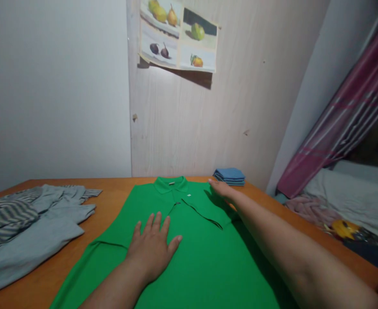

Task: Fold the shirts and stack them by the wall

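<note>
A green polo shirt [189, 240] lies face up on a wooden table [114, 195], collar toward the wall. My left hand [153, 246] rests flat on the shirt's chest, fingers spread. My right hand [221, 188] reaches far forward and lies on the shirt's right shoulder, where the sleeve is folded inward over the body; its fingers look stretched out flat. The left sleeve still lies out to the side.
A heap of grey and striped clothes [24, 223] lies on the table's left side. A folded blue stack [230, 176] sits at the far right corner by the wall. To the right are a bed [353, 201] and a striped curtain [346, 120].
</note>
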### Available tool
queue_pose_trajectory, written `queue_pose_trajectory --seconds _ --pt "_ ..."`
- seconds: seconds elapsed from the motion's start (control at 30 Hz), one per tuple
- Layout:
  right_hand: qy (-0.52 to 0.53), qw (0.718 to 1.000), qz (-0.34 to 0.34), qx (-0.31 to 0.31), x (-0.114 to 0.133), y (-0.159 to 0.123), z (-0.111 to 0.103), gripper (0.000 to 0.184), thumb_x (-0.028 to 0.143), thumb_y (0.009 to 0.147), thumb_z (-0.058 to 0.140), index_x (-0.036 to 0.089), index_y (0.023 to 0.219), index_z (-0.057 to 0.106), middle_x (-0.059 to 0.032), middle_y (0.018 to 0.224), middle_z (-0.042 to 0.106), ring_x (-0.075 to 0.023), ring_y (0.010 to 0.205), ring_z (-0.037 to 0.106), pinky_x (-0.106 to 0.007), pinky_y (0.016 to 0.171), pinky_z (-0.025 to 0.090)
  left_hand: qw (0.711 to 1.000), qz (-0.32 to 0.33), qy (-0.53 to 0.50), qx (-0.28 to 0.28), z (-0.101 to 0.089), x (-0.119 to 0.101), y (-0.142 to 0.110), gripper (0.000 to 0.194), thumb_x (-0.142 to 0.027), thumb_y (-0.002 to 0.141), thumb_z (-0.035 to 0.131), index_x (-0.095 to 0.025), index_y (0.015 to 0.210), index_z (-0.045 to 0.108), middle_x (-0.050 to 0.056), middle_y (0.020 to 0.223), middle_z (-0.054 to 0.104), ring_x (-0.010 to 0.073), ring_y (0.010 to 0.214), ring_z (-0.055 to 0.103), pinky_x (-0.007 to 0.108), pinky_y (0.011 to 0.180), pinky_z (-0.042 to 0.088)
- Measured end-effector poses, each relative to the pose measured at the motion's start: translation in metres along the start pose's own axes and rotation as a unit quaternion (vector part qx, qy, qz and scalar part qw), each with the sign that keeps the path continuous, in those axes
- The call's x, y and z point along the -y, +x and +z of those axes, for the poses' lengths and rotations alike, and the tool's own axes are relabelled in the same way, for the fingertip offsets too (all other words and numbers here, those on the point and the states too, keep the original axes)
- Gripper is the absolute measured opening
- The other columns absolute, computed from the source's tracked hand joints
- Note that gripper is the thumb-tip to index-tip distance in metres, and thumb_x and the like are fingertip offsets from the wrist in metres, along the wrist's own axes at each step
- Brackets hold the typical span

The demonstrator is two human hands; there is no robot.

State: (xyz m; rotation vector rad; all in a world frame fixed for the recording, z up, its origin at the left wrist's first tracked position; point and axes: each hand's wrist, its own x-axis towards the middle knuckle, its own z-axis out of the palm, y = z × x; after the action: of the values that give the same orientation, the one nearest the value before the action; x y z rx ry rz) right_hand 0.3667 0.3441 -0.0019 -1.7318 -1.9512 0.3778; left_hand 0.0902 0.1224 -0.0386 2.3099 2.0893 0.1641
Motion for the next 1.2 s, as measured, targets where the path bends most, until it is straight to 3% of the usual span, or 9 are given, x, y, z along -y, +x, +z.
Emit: queue_pose_trajectory --seconds 0.17,0.23,0.37,0.43,0.57,0.83,1.0,1.13,1.2 --pt "-0.018 0.999 -0.029 0.019 0.008 -0.029 -0.010 0.061 0.055 0.102 0.028 0.016 0.135 0.061 -0.0131 0.142 0.057 -0.0273 0.139 0.044 -0.038 0.115 0.029 1.000 0.004 0.006 -0.006 0.000 0.000 0.002 0.084 -0.074 0.091 0.019 -0.020 0.154 0.035 0.015 0.162 0.022 0.0366 0.151 0.015 0.065 0.116 0.013" --pt "-0.034 0.998 -0.034 0.028 0.008 -0.048 0.000 0.063 0.057 0.101 0.029 0.016 0.141 0.055 -0.0133 0.149 0.050 -0.0269 0.144 0.034 -0.038 0.118 0.022 1.000 0.004 0.007 -0.006 -0.001 -0.001 0.002 0.084 -0.074 0.091 0.020 -0.019 0.154 0.035 0.016 0.162 0.022 0.0370 0.150 0.017 0.065 0.116 0.013" --pt "-0.073 0.995 -0.022 0.058 -0.002 -0.085 0.023 0.086 0.071 0.092 0.040 0.008 0.150 0.041 -0.0196 0.160 0.029 -0.0329 0.151 0.016 -0.046 0.121 0.012 1.000 0.002 0.003 -0.006 -0.002 -0.001 0.002 0.084 -0.073 0.091 0.021 -0.019 0.153 0.035 0.016 0.162 0.022 0.0372 0.150 0.017 0.065 0.116 0.014" --pt "-0.114 0.990 -0.019 0.080 -0.008 -0.096 0.029 0.090 0.074 0.092 0.032 0.009 0.154 0.032 -0.0179 0.163 0.021 -0.0316 0.152 0.011 -0.048 0.121 0.007 1.000 0.002 0.000 -0.008 -0.002 -0.001 0.002 0.084 -0.073 0.091 0.021 -0.020 0.153 0.036 0.015 0.162 0.022 0.0371 0.150 0.017 0.065 0.116 0.014" --pt "-0.168 0.980 -0.012 0.104 -0.012 -0.099 0.031 0.092 0.076 0.092 0.020 0.011 0.158 0.023 -0.0143 0.165 0.014 -0.0281 0.153 0.006 -0.047 0.121 0.005 1.000 0.005 -0.001 -0.009 0.000 0.000 0.002 0.084 -0.074 0.091 0.020 -0.019 0.153 0.036 0.016 0.162 0.022 0.0376 0.150 0.017 0.066 0.116 0.013" --pt "-0.174 0.979 -0.013 0.103 -0.012 -0.097 0.034 0.093 0.076 0.092 0.019 0.010 0.158 0.022 -0.0145 0.165 0.014 -0.0280 0.153 0.007 -0.049 0.121 0.005 1.000 0.001 0.003 0.001 -0.004 -0.002 -0.001 0.083 -0.073 0.092 0.019 -0.020 0.154 0.034 0.015 0.162 0.021 0.0368 0.150 0.016 0.065 0.117 0.013" --pt "-0.177 0.980 -0.017 0.085 -0.007 -0.099 0.028 0.087 0.073 0.094 0.022 0.013 0.157 0.026 -0.0148 0.164 0.016 -0.0306 0.152 0.008 -0.057 0.119 0.000 1.000 0.002 0.000 -0.005 -0.003 -0.001 -0.001 0.084 -0.074 0.091 0.017 -0.021 0.154 0.035 0.015 0.163 0.021 0.0366 0.151 0.015 0.065 0.117 0.013" --pt "-0.154 0.983 -0.085 0.057 0.011 -0.108 0.021 0.082 0.066 0.097 0.020 0.012 0.158 0.020 -0.0115 0.166 0.008 -0.0267 0.153 0.000 -0.050 0.121 0.001 1.000 0.003 0.006 -0.002 -0.003 0.000 0.000 0.085 -0.075 0.091 0.015 -0.021 0.154 0.034 0.015 0.163 0.021 0.0364 0.151 0.016 0.065 0.117 0.014" --pt "-0.133 0.976 -0.142 0.101 0.021 -0.116 0.021 0.082 0.068 0.096 0.017 0.015 0.159 0.016 -0.0083 0.166 0.003 -0.0250 0.153 -0.004 -0.047 0.122 0.002 1.000 0.005 0.011 0.000 -0.003 0.000 0.000 0.086 -0.075 0.091 0.015 -0.020 0.154 0.034 0.015 0.162 0.022 0.0364 0.151 0.016 0.065 0.117 0.014"
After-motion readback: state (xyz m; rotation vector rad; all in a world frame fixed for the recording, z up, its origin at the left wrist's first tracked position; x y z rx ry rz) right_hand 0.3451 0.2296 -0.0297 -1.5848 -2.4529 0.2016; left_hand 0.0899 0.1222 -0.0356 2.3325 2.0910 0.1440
